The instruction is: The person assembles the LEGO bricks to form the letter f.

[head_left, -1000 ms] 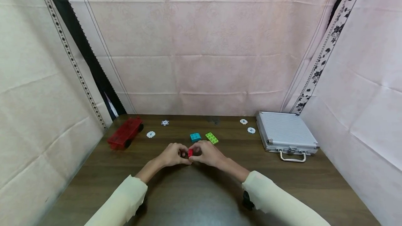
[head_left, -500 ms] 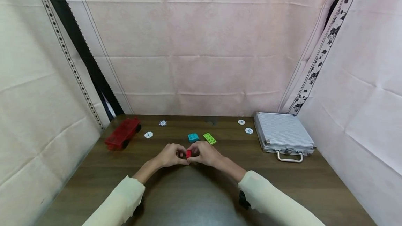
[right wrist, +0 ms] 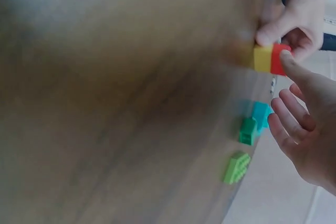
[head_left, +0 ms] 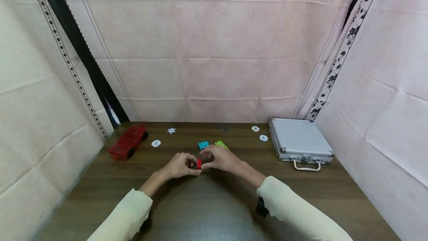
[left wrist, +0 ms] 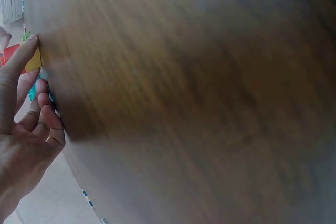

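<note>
Left hand (head_left: 182, 165) pinches yellow block (right wrist: 262, 59) between thumb and finger; red block (right wrist: 277, 64) on top — pair between the hands. Right hand (head_left: 220, 158) — fingers parted from thumb, tip at red block, contact unclear. Teal block (head_left: 203, 145), lime block (right wrist: 237, 167) beyond.

Near the middle of the desk (head_left: 194, 211), the joined blocks (head_left: 199, 164) sit between the left grip (head_left: 182, 164) and the right grip (head_left: 220, 157), and behind them lie the left loose block (head_left: 203, 145), the right loose block (head_left: 221, 144) and, between those two, the middle loose block (right wrist: 248, 131). The toy vehicle (head_left: 128, 143) stands at the left rear, with the left chips (head_left: 156, 143) to its right; the case (head_left: 301, 138) lies at the right rear, its handle (head_left: 306, 168) toward the front, with the right chips (head_left: 263, 138) to its left. Cloth (head_left: 214, 47) hangs behind the desk and along both sides.
</note>
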Motion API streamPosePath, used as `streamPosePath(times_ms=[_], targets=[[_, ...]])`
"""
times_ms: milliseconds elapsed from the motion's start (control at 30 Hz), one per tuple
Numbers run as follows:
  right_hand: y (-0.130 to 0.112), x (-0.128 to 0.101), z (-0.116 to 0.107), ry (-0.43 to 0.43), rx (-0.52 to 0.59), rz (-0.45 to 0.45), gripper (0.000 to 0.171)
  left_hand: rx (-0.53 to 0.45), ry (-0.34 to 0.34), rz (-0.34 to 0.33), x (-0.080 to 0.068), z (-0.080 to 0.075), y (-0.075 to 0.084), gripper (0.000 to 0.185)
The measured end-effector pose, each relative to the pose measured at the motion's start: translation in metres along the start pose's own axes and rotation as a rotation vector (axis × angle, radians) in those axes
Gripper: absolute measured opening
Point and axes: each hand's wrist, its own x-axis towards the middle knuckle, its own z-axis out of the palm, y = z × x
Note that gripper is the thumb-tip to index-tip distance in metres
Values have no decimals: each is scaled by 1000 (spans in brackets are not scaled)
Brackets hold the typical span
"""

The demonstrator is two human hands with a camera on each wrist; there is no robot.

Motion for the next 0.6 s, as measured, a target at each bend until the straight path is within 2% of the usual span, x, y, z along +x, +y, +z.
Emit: streamPosePath(times_ms=[300,467,600], targets=[[18,2,-19,72,96,11,42,11,-2,-15,-2,-3,0,34],[31,0,-22,124,136,39,36,21,-6,-6,-3,-2,-1,36],[43,-2,-20,172,128,75,35,24,-6,-2,-2,-1,-1,36]])
